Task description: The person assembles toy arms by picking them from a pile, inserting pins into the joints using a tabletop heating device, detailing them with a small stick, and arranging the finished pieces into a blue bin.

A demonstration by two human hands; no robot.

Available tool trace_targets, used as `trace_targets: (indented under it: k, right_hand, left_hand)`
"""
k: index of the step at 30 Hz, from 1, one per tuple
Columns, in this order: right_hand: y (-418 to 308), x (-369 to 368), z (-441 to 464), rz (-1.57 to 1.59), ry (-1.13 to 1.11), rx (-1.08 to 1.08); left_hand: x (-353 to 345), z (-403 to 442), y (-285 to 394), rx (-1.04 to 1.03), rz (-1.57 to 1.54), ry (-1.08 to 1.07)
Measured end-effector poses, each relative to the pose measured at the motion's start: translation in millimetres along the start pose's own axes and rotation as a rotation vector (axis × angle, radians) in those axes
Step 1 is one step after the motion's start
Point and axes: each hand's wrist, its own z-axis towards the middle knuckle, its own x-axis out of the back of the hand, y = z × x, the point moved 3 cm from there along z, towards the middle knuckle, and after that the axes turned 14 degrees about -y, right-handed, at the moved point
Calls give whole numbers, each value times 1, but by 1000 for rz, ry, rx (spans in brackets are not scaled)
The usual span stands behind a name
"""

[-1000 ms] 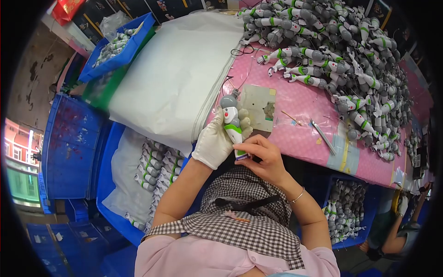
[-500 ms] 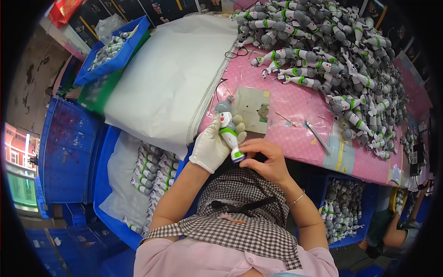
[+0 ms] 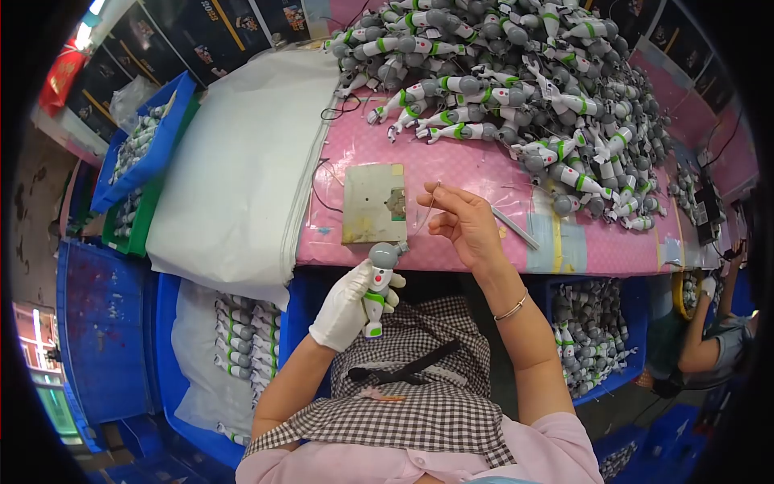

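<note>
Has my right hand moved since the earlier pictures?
Yes. The right hand has moved forward and to the right relative to the metal plate, leaving the toy arm for the pink tabletop.

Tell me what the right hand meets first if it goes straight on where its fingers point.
The right hand would probably meet the grey block first; depth is unclear, so it might pass above it.

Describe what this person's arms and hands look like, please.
The left hand wears a white glove. The right hand is bare, with a thin, shiny bangle near the wrist. Both forearms are uncovered; a pale pink sleeve shows on the right upper arm.
</note>
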Motion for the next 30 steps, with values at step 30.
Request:
trace_targets:
  k: [30]
  right_hand:
    - [-1,4,52,-814,-418,-247]
  left_hand:
    - [9,28,27,-117,-281,146]
